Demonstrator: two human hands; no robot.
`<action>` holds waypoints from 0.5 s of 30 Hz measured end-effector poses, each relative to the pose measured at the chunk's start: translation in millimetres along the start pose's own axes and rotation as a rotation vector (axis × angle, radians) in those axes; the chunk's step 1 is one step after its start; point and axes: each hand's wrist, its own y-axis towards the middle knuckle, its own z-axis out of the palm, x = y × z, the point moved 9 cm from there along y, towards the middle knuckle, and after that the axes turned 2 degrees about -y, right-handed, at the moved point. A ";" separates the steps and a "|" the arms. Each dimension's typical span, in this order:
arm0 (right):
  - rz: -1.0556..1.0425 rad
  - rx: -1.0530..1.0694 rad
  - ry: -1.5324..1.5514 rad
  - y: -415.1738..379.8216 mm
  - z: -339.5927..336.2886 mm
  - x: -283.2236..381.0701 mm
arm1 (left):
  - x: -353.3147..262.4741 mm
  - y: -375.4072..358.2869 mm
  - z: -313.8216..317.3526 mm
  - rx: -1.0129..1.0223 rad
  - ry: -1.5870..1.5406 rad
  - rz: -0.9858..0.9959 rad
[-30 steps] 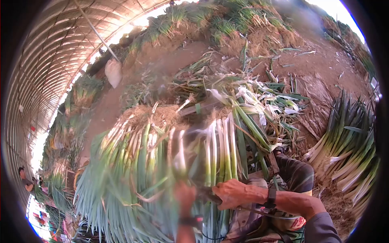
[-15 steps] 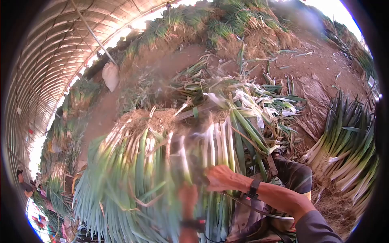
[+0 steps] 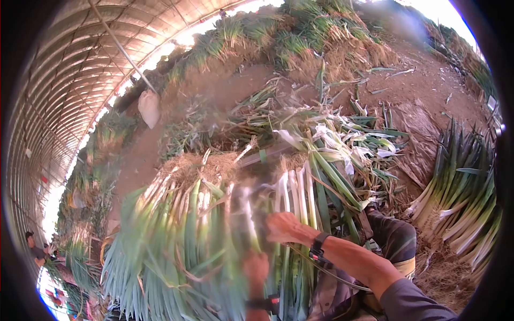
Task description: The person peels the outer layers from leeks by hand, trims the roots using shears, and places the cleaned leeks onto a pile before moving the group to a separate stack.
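Observation:
Long green onions [image 3: 201, 235] with white stalks and brown roots lie in a wide row before me, roots away from me. My left hand [image 3: 256, 267], blurred, is closed around the lower part of a single white-stalked onion [image 3: 248, 214] that stands out from the row. To its right, my right hand [image 3: 286, 227] has its fingers curled together near that stalk; what they hold, if anything, is too blurred to tell. Cleaned-looking white stalks [image 3: 297, 192] lie just beyond the right hand.
Peeled leaves [image 3: 342, 139] are heaped beyond the row. Another onion bundle [image 3: 466, 198] lies at the right, near my bent leg [image 3: 393, 235]. More onion piles [image 3: 300, 37] cover the back. A white sack [image 3: 149, 108] hangs by a pole; a person [image 3: 36, 249] is at far left.
My right hand has moved slightly left and up, my left hand slightly right and down. The whole view has shifted a little.

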 end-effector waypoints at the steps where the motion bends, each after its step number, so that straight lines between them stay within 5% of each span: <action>1: 0.015 -0.004 0.001 4.2 1.4 -3.1 | -2.0 -1.3 -1.8 0.014 0.000 -0.010; 5: 0.021 -0.012 0.069 5.7 10.4 -11.6 | -6.1 -5.0 -10.3 0.004 -0.026 -0.001; 12: -0.210 -0.017 0.141 -106.3 -54.3 40.1 | -16.1 13.1 -20.1 -0.129 -0.288 0.084; 15: -0.111 0.184 0.088 -128.7 -48.3 33.9 | -35.7 15.7 -22.4 -0.119 -0.289 0.168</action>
